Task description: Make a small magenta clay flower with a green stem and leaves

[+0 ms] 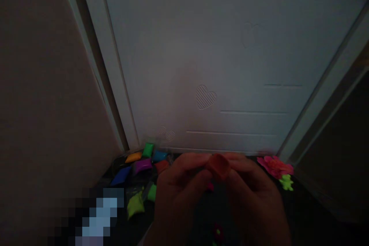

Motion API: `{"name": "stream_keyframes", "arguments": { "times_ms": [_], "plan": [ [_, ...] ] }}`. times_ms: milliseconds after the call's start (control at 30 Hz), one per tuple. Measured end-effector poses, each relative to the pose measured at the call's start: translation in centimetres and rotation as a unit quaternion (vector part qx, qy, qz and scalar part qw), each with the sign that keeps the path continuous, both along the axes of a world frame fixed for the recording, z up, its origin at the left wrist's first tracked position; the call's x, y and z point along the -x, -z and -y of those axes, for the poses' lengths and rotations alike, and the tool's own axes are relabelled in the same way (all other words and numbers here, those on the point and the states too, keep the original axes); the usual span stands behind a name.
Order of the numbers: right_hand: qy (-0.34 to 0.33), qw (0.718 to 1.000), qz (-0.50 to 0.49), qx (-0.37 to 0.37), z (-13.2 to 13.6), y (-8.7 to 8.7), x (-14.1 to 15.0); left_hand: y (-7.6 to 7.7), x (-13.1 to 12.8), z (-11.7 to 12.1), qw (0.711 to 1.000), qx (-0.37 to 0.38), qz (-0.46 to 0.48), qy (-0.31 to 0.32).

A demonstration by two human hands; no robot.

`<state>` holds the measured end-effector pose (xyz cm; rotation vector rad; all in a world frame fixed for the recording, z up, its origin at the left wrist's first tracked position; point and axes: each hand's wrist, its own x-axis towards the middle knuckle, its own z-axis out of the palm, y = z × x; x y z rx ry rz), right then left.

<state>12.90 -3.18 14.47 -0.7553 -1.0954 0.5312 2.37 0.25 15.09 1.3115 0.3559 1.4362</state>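
Observation:
A small orange-red piece of modelling clay, hollowed like a shallow cup, is pinched between both hands. My left hand grips its left edge with thumb and fingertips. On the opposite edge, my right hand is closed with thumb and fingers too. Below the hands lies a bit of pink clay, partly covered by the fingers. Nearer to me is a small dark pink flower shape with a yellow-green centre. The scene is dim, so fine detail on the clay is lost.
Several packets of coloured clay lie to the left, among them a purple packet, a blue packet and a yellow-green packet. At right are a pink flower and a lime-green figure. A white panel rises behind.

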Motion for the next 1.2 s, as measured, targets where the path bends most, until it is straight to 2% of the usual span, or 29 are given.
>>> {"name": "stream_keyframes", "arguments": {
  "times_ms": [200, 300, 400, 500, 567, 667, 800, 1067, 1200],
  "plan": [
    [0.012, 1.0, -0.006, 0.007, 0.0, 0.1, 0.2, 0.4, 0.0, 0.0, 0.999, -0.034, 0.002, 0.016],
    [-0.008, 1.0, 0.025, 0.003, 0.2, 0.1, -0.1, 0.2, 0.2, 0.1, 0.999, 0.016, 0.006, 0.033],
    [-0.019, 0.999, 0.034, 0.022, 0.3, 0.1, -0.5, -0.2, 0.5, 0.1, 0.993, 0.065, 0.04, 0.087],
    [-0.006, 0.998, 0.049, 0.045, 0.2, 0.0, -1.0, -0.3, 0.7, -0.2, 0.989, 0.073, 0.033, 0.127],
    [0.002, 0.996, 0.077, 0.045, 0.1, 0.0, -1.1, -0.2, 0.7, -0.4, 0.993, 0.052, 0.007, 0.108],
    [0.012, 0.995, 0.089, 0.04, -0.1, 0.0, -1.2, -0.1, 0.7, -0.5, 0.998, 0.012, -0.047, 0.027],
    [0.021, 0.996, 0.084, 0.035, -0.1, 0.0, -1.1, -0.3, 0.6, -0.1, 0.995, 0.015, -0.089, -0.042],
    [0.07, 0.989, 0.13, 0.017, 0.0, -0.2, -1.1, -0.7, 0.6, 0.0, 0.992, -0.016, -0.109, -0.066],
    [0.07, 0.988, 0.134, 0.011, -0.1, -0.1, -1.2, -0.5, 0.6, 0.1, 0.993, -0.025, -0.101, -0.064]
  ]
}}
